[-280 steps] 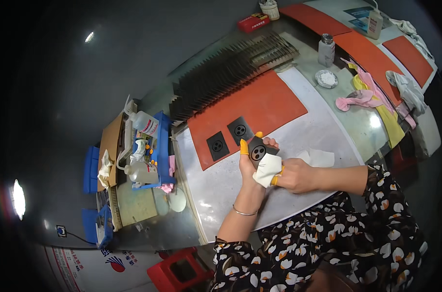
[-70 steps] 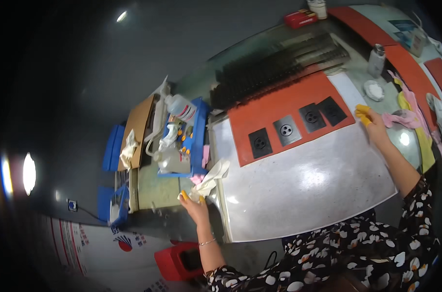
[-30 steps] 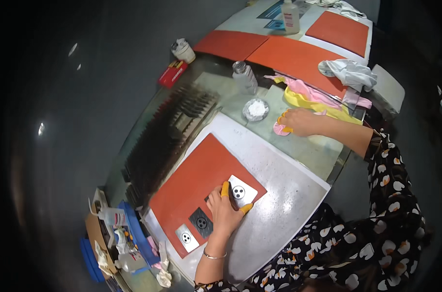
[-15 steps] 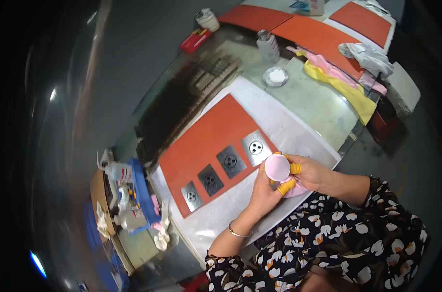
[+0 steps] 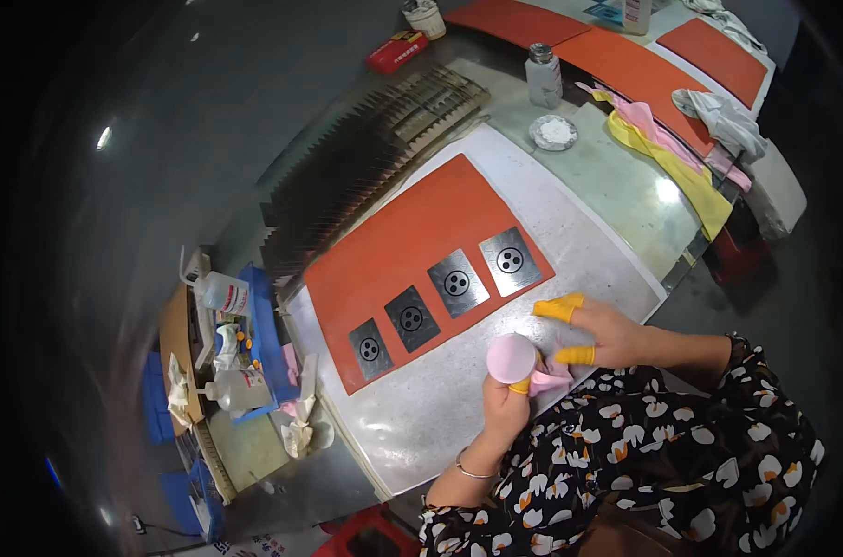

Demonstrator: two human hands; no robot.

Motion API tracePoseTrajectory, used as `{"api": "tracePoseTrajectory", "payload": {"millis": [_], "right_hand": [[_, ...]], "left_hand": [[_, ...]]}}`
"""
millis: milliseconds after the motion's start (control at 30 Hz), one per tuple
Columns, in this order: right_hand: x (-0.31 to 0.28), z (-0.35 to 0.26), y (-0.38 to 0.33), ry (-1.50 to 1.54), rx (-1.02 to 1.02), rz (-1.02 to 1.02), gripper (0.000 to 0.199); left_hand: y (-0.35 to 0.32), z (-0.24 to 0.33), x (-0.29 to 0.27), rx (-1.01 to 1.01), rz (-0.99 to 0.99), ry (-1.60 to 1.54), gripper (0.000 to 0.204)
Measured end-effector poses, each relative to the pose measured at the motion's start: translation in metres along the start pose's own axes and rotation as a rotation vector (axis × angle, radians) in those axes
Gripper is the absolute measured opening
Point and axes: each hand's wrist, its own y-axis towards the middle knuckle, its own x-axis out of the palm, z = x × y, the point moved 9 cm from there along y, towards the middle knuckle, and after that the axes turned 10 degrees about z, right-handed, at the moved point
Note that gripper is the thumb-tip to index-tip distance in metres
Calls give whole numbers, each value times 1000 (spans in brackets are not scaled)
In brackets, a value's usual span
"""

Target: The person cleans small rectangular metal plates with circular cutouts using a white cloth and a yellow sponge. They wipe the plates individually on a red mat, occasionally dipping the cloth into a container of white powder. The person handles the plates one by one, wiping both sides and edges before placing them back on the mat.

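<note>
Both hands sit at the tabletop's near edge: left hand (image 5: 507,401) has its fingers closed around a pink cloth (image 5: 512,358) bunched into a pad, right hand (image 5: 605,334) pinches the cloth's loose tail, index spread. Four square metal plates (image 5: 457,282) lie in a row along the orange mat's (image 5: 412,243) near edge. Judgement: keep the pad smooth and tight, tail tucked clear.

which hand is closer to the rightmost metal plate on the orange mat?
Right. The right hand lies just below and right of the plate, its fingers pointing that way. The left hand sits lower, wrapped in the pink cloth.
</note>
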Motion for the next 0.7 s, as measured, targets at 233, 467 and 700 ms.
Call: {"api": "tracePoseTrajectory", "payload": {"millis": [233,467,700], "right_hand": [[43,4,-11,856,340,-260,63],[47,12,-8,1119,486,-25,41],[17,27,-5,1062,599,68,23]], "left_hand": [[15,51,39,238,-278,640,12],[0,-23,11,-387,-59,366,20],[-18,-56,34,-728,-107,223,28]]}}
